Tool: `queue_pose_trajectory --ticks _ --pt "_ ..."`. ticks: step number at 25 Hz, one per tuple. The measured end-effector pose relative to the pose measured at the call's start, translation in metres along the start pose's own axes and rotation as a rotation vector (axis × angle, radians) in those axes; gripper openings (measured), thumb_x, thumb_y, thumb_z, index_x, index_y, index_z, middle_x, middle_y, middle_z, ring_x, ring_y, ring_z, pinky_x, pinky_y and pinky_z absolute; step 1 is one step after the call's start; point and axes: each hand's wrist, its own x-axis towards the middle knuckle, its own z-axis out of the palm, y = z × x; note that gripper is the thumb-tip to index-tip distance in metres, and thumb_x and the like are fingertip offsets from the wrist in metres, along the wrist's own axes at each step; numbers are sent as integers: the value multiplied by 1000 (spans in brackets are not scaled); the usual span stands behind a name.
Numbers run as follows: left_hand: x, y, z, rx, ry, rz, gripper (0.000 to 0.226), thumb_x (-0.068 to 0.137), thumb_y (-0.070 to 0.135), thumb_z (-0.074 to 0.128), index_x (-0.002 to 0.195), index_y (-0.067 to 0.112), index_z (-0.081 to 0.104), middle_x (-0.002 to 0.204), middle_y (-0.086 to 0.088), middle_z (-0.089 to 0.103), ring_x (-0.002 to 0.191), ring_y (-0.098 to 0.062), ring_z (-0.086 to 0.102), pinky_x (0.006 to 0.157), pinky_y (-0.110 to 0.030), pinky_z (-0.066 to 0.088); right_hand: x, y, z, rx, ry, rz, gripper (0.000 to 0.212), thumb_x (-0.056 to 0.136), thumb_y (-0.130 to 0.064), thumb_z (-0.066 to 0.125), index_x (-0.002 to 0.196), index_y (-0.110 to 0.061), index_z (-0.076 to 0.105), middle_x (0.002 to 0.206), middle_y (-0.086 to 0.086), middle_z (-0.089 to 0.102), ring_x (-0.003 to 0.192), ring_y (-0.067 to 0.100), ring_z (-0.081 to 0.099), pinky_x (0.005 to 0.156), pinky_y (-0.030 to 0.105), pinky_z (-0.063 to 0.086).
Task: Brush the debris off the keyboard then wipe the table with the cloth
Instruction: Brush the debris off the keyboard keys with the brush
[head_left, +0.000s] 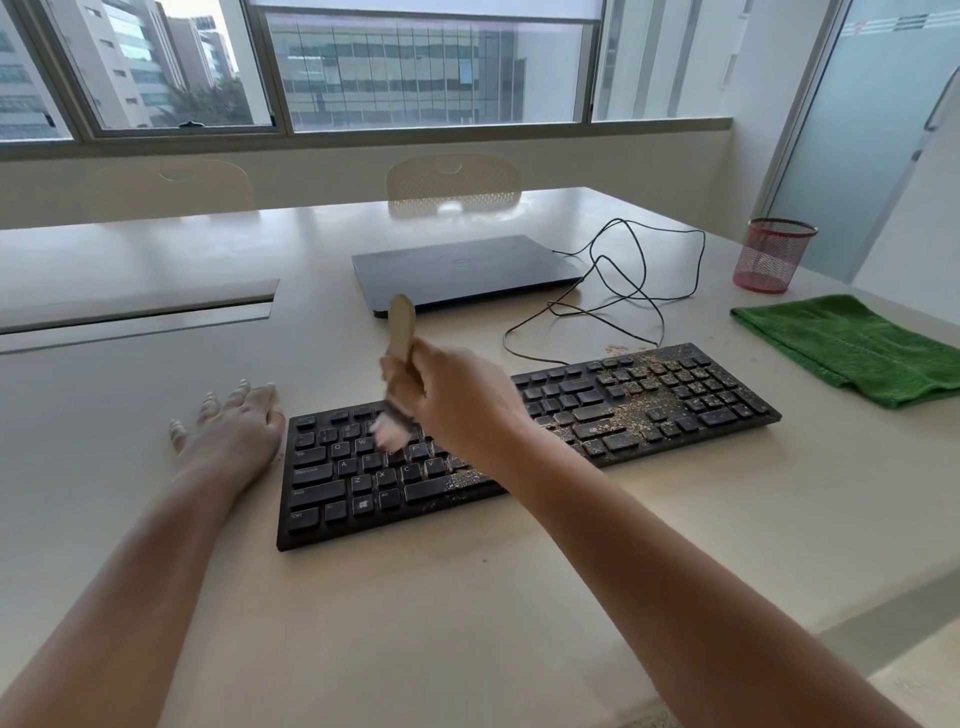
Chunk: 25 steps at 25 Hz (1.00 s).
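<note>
Keyboard (519, 441) sits mid-table (467, 623), crumbs (660, 387) thick over its right half. My right hand (457, 400) grips the brush (400, 358), bristles blurred on the left keys; my left hand (234, 426) lies flat, fingers spread, touching the keyboard's left end. Green cloth (852, 348) lies folded far right.

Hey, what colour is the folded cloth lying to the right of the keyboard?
Green. The cloth shows plainly in the head view, folded on the table.

An office: long table (156, 270), laptop (462, 270), towers beyond the windows (415, 73).
</note>
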Motion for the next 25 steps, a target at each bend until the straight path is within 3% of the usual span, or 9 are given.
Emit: queue_pose_trajectory --ticks 3,7,9,12,15,17,19,23,25 --pt "-1 1 0 -1 -1 -5 47 101 36 24 147 28 25 158 3 14 145 -26 10 115 -53 5 0 9 -12 -99 130 32 31 101 -32 31 114 -13 53 66 -6 57 48 10 54 51 26 53" --pt "0 0 0 -10 3 -1 47 101 35 24 147 27 26 158 3 14 145 -26 10 115 -53 4 1 -20 12 359 -52 -6 30 99 -27 42 121 -12 56 96 8 69 56 18 58 52 28 51" --pt "-1 0 0 -6 0 -5 48 101 35 24 147 27 26 158 3 15 145 -26 10 115 -53 4 7 -20 16 255 -112 -41 33 98 -31 44 122 -13 58 92 6 69 60 15 58 52 24 47" --pt "1 -1 0 -3 11 1 48 100 35 25 147 26 27 157 3 17 145 -26 12 115 -54 6 22 1 -5 -9 -146 89 37 97 -39 41 121 -16 58 73 -9 58 57 10 54 47 21 43" --pt "1 1 -1 -11 12 6 47 100 33 26 146 25 29 157 2 18 145 -27 13 114 -54 6 36 4 -15 77 -121 122 29 95 -35 48 117 -21 61 81 -8 66 63 10 57 47 18 40" --pt "-1 2 -1 -13 9 8 47 100 32 26 145 25 29 157 1 18 145 -26 13 114 -54 6 43 -12 -5 279 -193 25 26 92 -25 55 115 -16 64 95 2 71 78 17 64 65 19 51" --pt "-1 1 -1 -17 13 9 47 100 34 25 145 24 29 157 1 19 145 -26 12 114 -54 6 42 -27 6 330 -237 -74 24 91 -21 59 113 -12 66 93 3 70 89 23 65 83 30 51" --pt "-1 0 -2 -11 7 15 47 99 32 28 146 24 29 157 1 19 145 -26 12 114 -54 6 40 -12 -20 101 -297 -87 29 91 -29 58 116 -13 64 78 -13 56 68 5 51 64 20 41" --pt "-1 0 -2 -9 10 15 46 100 32 27 145 25 29 157 1 18 145 -27 12 114 -55 6 38 2 -40 -114 -333 -36 31 93 -32 54 119 -17 61 81 -14 53 67 3 47 61 20 35"
